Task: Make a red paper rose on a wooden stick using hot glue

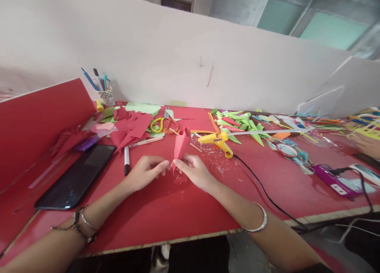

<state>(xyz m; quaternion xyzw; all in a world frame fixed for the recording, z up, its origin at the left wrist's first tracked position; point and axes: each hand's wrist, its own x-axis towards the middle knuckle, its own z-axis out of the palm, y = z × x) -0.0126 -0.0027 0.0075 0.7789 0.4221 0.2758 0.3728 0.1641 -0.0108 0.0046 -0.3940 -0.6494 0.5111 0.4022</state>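
A narrow, tapering cone of rolled red paper is held upright, its point downward, between the thumb and fingers of the right hand. The thumb and fingertips of the left hand are brought nearly together just beside the cone's lower point; whether anything thin is pinched there cannot be told. Beyond the right hand and slightly to its right, a yellow plastic glue gun is laid on the red surface, its nozzle turned toward the cone.

If the gun is hot, the fingers or paper could be burned should the right hand be pushed forward. The rolled paper could be creased by too tight a pinch, or allowed to unroll by too loose a one. Fine, pale glue threads are scattered beside the right hand and could be picked up by the cone if it were lowered there. The thin black cord, run out past the right forearm, could be snagged by the arm, and the gun dragged along.
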